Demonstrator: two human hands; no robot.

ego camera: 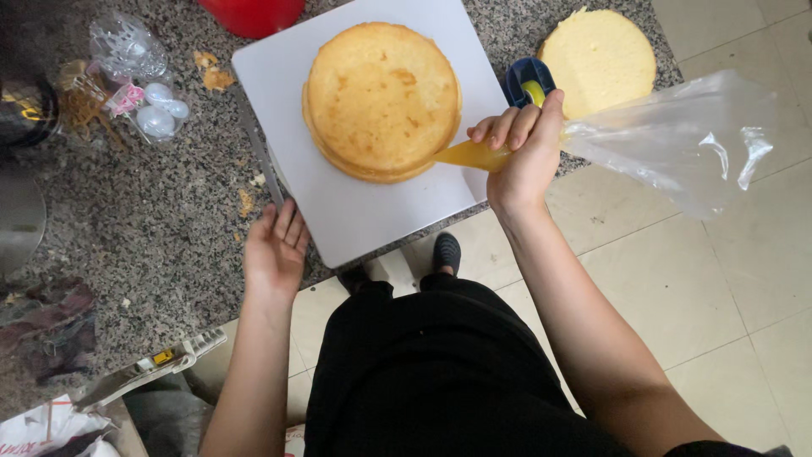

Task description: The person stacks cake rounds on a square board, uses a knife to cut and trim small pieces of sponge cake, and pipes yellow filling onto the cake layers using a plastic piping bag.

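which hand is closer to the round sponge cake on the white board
Right. The right hand holds a piping bag with its tip at the round sponge cake; the left hand rests at the white board edge, apart.

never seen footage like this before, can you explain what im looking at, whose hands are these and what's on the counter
This is one view from a camera worn on a person's head, looking down at their own bare hands. The right hand grips a clear piping bag with yellow filling, its tip at the edge of a round sponge cake. The cake sits on a white board on a speckled stone counter. The left hand rests at the board's edge. Another cake layer lies at the right.
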